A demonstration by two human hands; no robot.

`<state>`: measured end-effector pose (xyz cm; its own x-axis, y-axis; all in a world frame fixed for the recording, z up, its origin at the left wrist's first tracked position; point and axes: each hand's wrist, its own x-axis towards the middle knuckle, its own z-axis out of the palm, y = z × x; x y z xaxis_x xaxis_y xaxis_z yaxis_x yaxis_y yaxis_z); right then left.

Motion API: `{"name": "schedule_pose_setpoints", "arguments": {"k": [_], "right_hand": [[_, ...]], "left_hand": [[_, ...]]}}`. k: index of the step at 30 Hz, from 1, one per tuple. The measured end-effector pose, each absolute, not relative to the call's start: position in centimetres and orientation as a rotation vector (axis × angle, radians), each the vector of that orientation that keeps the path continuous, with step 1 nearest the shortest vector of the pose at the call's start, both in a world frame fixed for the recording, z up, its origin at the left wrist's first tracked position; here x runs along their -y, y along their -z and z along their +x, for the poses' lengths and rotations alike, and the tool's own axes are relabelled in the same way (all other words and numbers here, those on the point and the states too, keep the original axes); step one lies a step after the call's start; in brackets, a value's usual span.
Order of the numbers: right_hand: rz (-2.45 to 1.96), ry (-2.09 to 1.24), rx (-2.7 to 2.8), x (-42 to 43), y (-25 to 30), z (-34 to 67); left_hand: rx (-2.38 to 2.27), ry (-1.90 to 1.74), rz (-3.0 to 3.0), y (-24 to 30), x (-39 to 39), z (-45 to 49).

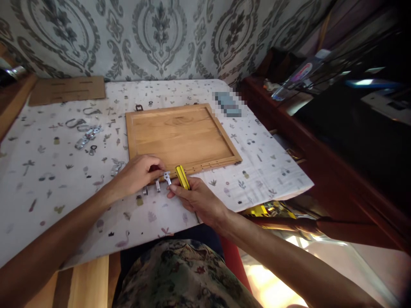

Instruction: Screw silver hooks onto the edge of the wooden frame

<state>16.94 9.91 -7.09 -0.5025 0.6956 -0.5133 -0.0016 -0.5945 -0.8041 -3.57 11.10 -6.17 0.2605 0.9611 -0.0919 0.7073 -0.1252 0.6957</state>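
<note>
A wooden framed panel (173, 128) lies flat on the table, with small dark holes along its near edge. At that edge my left hand (143, 171) is closed, thumb and fingers pinched beside a small metal bracket (167, 177); what sits between the fingertips is hidden. My right hand (201, 196) wraps round a screwdriver with a yellow and black handle (182, 177), its thin shaft pointing down below the hand. My right thumb and fingertips also touch the bracket's lower end. Another metal piece (157, 185) stands at the panel's edge, just left of it.
Metal hinges (88, 137) and curved metal pieces (75, 123) lie on the left of the patterned tablecloth (80, 205). Cardboard (69, 90) lies at the back left. A blurred-out flat object (228, 104) is behind the panel. At right are a dark wooden cabinet (289, 128) and a bottle (300, 75).
</note>
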Motion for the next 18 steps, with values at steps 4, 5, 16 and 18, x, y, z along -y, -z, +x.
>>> {"name": "schedule_pose_setpoints", "arguments": {"k": [4,5,16,18], "right_hand": [[-1.250,-2.139,1.097,-10.00,7.01,16.82],[-1.258,-2.141,1.103,-10.02,6.98,16.81],[-1.259,-2.192,1.094,-10.17,6.80,16.67],[-1.249,-2.195,1.086,-10.06,6.90,16.86]], "left_hand": [[-1.527,-0.462,1.901,5.87,-11.17,-3.43],[-1.529,-0.456,1.903,5.82,-11.18,-3.42],[-1.535,-0.419,1.910,5.57,-11.23,-3.42],[-1.532,-0.427,1.909,5.64,-11.17,-3.41]]}}
